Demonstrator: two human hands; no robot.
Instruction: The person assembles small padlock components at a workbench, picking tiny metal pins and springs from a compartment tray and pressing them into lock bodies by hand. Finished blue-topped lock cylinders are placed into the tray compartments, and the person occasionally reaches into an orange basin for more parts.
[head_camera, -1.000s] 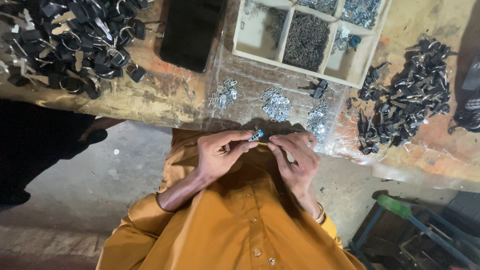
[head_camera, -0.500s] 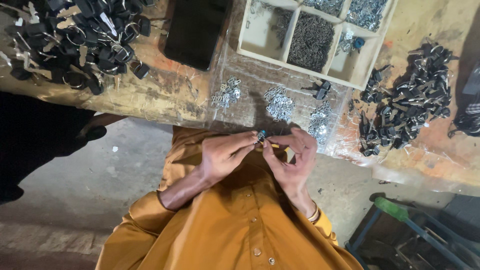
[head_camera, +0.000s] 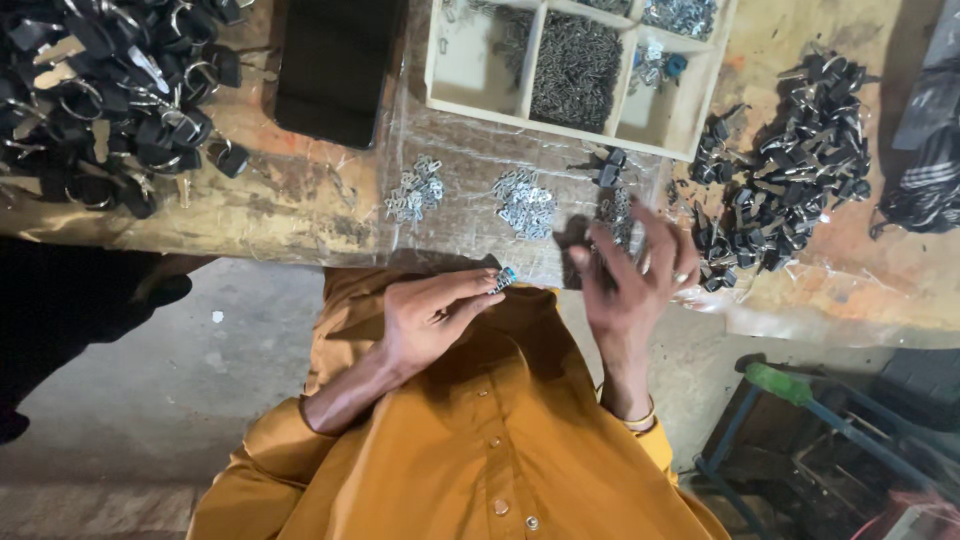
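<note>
The left hand (head_camera: 430, 320) has its grip nearly closed: thumb and fingertips pinch a small key part (head_camera: 505, 278), a dark piece with a light blue tip. The part sits at the ends of the fingers, in front of the mustard-yellow shirt (head_camera: 470, 440) and just short of the near edge of the tabletop (head_camera: 300, 200). The right hand (head_camera: 635, 285) has its grip wide open, fingers spread and blurred, holding nothing that can be seen; it hovers over the tabletop edge near a small heap of silver metal pieces (head_camera: 527, 203) and close to a pile of black key heads (head_camera: 790, 170).

Half a second ago both hands met at the small part, the right fingers touching it together with the left. Now the right hand has let go and moved away toward the tabletop, while the left hand keeps the part where it was.

The part's long axis runs slantwise, its blue tip pointing up and to the right, toward the tabletop and the right hand.

Farther back stand a wooden tray (head_camera: 470, 90) with compartments of small metal bits, a black flat case (head_camera: 335, 65), and a large heap of black key fobs with rings (head_camera: 110, 90).
</note>
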